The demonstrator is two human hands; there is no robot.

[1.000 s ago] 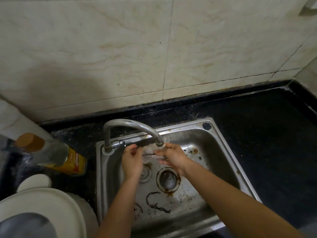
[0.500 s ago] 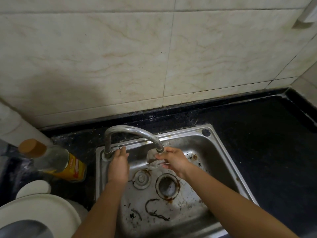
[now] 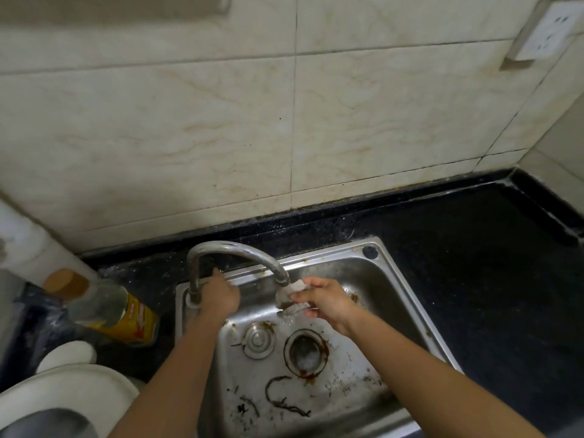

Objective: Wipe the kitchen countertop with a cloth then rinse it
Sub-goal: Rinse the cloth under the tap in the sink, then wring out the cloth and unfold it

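The wall tiles (image 3: 221, 121) are coloured cream, with thin brownish veins like marble and dark joint lines. The desk (image 3: 474, 263) is black, with fine pale speckles near the wall. The sink (image 3: 395, 279) is silver-grey steel, marked with rust-brown stains and dark streaks. The ring of the drain (image 3: 306, 352) is rusted brown. The tap (image 3: 234, 249) is shiny silver. The cloth (image 3: 292, 295) is seen as pale grey-white. The clear bottle (image 3: 117, 308) is given a yellow label with red print and an orange-brown cap (image 3: 64, 281). The socket (image 3: 550, 30) and the round lid (image 3: 79, 390) are white.
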